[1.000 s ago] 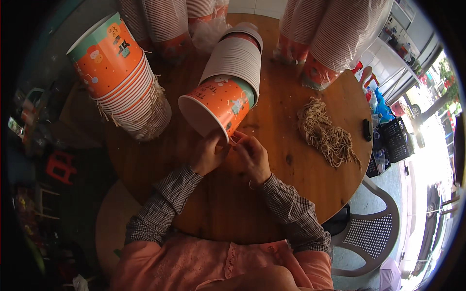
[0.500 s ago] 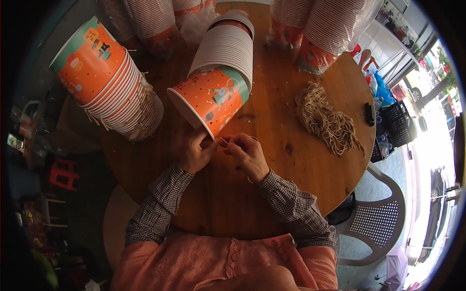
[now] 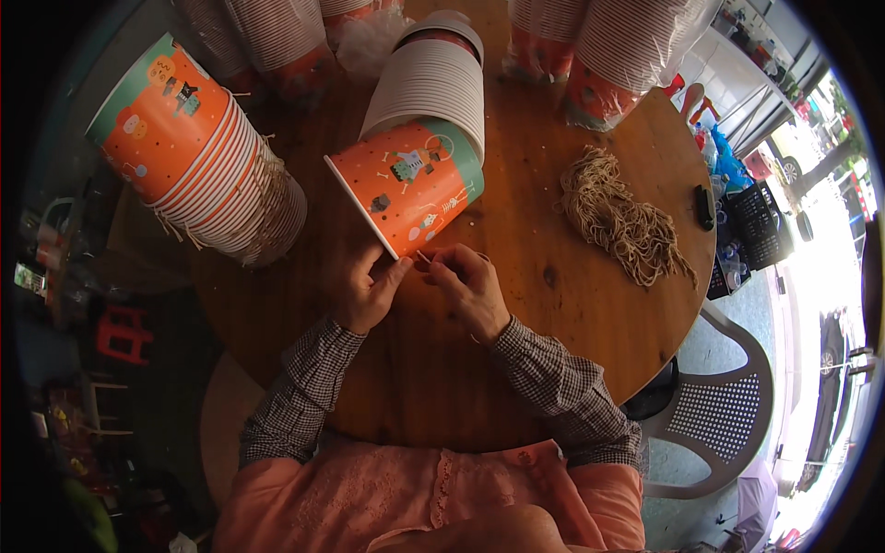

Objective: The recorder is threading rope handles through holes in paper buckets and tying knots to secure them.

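Note:
An orange and green printed paper bucket [image 3: 406, 184] lies tilted on its side, its white rim toward me. My left hand [image 3: 369, 293] pinches the near end of that rim between thumb and fingers; some of its fingers are hidden behind the rim. Just to the right, my right hand [image 3: 472, 290] is closed in a pinch on a short piece of thin cord [image 3: 424, 258], whose end shows close to the rim. Behind the bucket, touching it, a nested stack of white paper buckets [image 3: 429, 88] lies on its side.
Another stack of orange buckets [image 3: 198, 138] leans at the left, with cords hanging from its rims. A tangled bundle of beige cord [image 3: 627, 217] lies on the round wooden table [image 3: 544, 350]. Plastic-wrapped bucket stacks [image 3: 627, 64] stand at the back. A grey chair [image 3: 714, 415] is at the right.
The bucket has turned about its axis and swung, so its printed figures have shifted and its opening is less visible. Both hands stay at the rim, with the right slightly higher.

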{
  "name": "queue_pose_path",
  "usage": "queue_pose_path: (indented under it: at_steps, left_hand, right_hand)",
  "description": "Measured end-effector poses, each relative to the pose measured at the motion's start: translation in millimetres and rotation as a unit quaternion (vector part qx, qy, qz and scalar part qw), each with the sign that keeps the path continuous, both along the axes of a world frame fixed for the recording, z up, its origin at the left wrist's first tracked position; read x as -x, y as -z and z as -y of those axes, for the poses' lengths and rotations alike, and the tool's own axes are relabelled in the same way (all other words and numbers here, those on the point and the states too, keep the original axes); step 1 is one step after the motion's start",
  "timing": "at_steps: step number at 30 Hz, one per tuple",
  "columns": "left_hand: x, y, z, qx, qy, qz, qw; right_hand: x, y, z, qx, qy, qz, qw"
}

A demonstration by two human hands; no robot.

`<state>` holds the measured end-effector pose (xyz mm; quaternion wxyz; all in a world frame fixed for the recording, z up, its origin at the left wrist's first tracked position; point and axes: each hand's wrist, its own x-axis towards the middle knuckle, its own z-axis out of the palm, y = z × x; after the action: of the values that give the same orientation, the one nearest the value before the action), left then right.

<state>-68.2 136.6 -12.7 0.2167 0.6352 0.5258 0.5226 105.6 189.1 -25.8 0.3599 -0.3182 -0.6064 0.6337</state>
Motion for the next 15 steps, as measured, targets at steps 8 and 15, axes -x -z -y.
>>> queue_pose_path:
  at_steps: [8,15]
  left_hand:
    - [0.2,13.1,0.4,0.036,-0.016,-0.08,0.996]
    - [-3.1,10.9,0.9,-0.047,-0.032,-0.079,0.995]
  right_hand:
    - [-0.7,-16.9,5.2,-0.119,0.055,-0.076,0.988]
    - [-5.2,-9.2,5.8,-0.105,0.039,0.03,0.993]
